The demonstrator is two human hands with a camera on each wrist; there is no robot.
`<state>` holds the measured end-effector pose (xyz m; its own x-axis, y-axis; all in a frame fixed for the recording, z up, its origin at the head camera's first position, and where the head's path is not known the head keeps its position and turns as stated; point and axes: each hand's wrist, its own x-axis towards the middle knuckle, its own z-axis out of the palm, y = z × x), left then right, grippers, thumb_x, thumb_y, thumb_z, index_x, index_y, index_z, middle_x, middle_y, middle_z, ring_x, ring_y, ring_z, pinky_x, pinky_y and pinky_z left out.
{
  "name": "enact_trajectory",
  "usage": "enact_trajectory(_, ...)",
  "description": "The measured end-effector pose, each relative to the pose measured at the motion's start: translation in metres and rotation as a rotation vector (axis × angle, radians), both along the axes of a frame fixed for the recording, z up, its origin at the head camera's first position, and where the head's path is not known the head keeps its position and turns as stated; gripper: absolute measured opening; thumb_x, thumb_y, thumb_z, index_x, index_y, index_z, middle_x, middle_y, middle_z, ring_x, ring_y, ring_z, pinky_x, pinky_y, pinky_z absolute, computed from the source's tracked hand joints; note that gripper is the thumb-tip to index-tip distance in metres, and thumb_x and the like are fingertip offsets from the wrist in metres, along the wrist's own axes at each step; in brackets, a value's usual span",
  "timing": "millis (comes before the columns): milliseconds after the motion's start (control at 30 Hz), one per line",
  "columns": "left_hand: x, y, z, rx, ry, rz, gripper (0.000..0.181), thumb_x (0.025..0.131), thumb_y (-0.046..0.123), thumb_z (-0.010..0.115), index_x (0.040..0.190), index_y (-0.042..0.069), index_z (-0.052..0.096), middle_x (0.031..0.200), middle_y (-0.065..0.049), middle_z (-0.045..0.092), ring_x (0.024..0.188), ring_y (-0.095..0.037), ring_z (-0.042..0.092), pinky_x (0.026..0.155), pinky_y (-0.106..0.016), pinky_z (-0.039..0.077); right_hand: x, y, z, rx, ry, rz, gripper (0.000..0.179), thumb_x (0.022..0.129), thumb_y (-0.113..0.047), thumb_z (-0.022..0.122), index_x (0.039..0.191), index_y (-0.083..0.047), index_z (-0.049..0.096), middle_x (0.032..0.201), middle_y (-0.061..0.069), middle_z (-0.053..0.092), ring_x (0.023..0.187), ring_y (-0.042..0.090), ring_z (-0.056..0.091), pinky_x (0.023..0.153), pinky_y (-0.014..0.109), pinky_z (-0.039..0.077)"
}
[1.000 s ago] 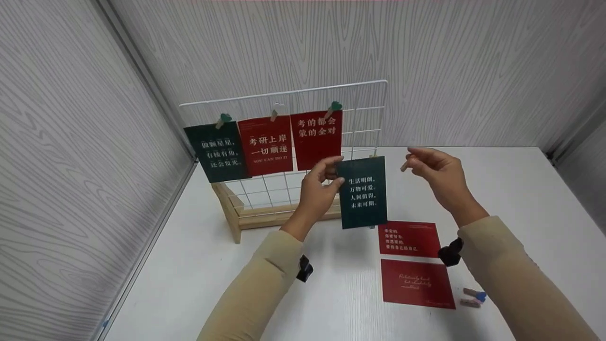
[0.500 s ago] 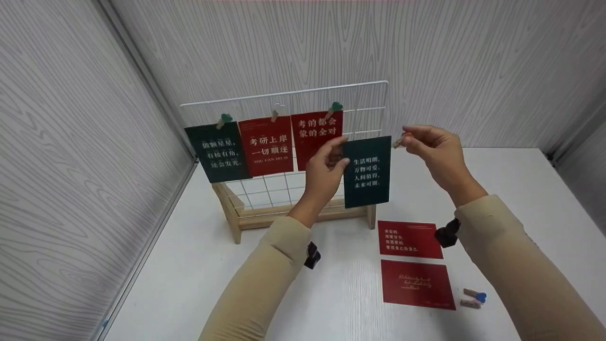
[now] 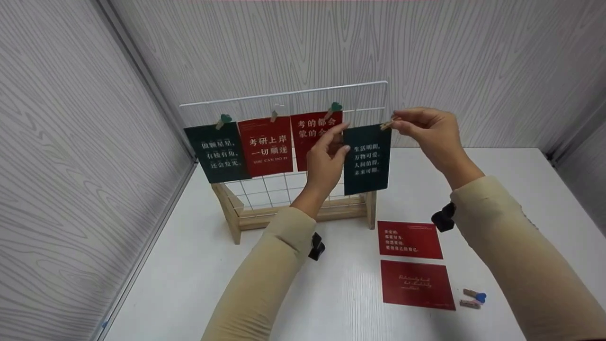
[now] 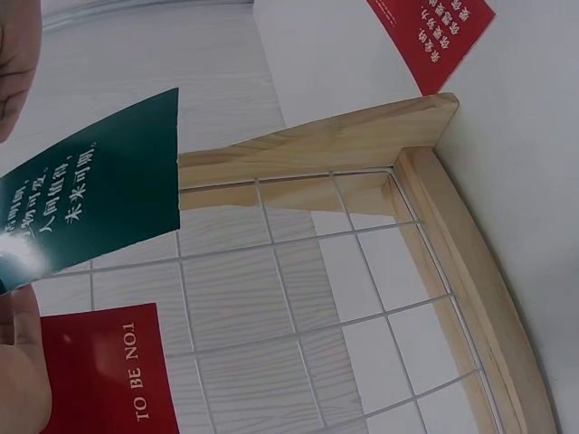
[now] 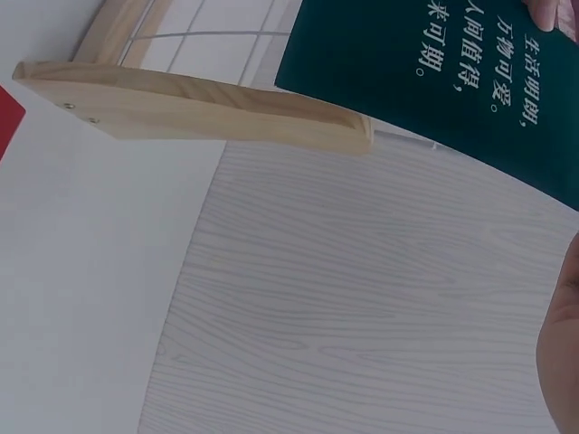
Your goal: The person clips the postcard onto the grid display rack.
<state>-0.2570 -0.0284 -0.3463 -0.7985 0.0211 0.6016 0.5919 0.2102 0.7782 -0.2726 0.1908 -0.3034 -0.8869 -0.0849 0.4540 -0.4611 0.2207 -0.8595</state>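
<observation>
My left hand pinches the left edge of a dark green card with white lettering, thumb in front. The card hangs upright before the right end of a white wire grid rack. At the card's top right corner, my right hand pinches a small wooden clothespin. Clothespins hold another green card and two red cards on the grid to the left. In the left wrist view, the green card covers part of the grid. The right wrist view shows its lower edge.
The rack stands on a wooden base on a white table. Two red cards, an upper one and a lower one, lie to the right. Beside them are two clothespins, one with a blue heart. A grey wood-grain wall rises behind.
Both hands have risen, bringing the green card up against the upper right of the grid. My right hand has come left, so the clothespin now meets the card's top right corner.
</observation>
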Motion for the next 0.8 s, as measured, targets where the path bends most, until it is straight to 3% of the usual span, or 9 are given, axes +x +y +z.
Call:
enact_trajectory(267, -0.003, 0.001, 0.009, 0.014, 0.025, 0.013, 0.040, 0.089, -0.006, 0.061, 0.128, 0.003, 0.058, 0.105, -0.009, 0.063, 0.093, -0.011, 0.055, 0.081, -0.023, 0.049, -0.004, -0.012, 0.013, 0.055, 0.045, 0.000, 0.024, 0.088, -0.014, 0.068, 0.110, -0.004, 0.071, 0.103, 0.007, 0.070, 0.092, 0.014, 0.065, 0.083, 0.025, 0.051)
enact_trajectory(467, -0.003, 0.005, 0.015, 0.025, 0.001, 0.024, 0.039, 0.090, -0.004, 0.061, 0.128, 0.004, 0.058, 0.104, -0.009, 0.063, 0.090, -0.012, 0.055, 0.081, -0.023, 0.049, -0.002, -0.025, 0.024, 0.047, 0.077, -0.001, 0.022, 0.089, -0.011, 0.066, 0.109, -0.001, 0.071, 0.101, 0.009, 0.070, 0.089, 0.013, 0.066, 0.082, 0.025, 0.052)
enact_trajectory(800, -0.005, 0.011, 0.021, 0.037, -0.013, 0.065, 0.040, 0.090, -0.004, 0.060, 0.129, 0.005, 0.058, 0.105, -0.009, 0.063, 0.089, -0.014, 0.057, 0.080, -0.021, 0.049, -0.004, -0.038, 0.034, 0.076, 0.111, -0.074, 0.022, 0.089, -0.016, 0.067, 0.108, -0.006, 0.073, 0.097, 0.006, 0.071, 0.083, 0.013, 0.066, 0.078, 0.022, 0.053)
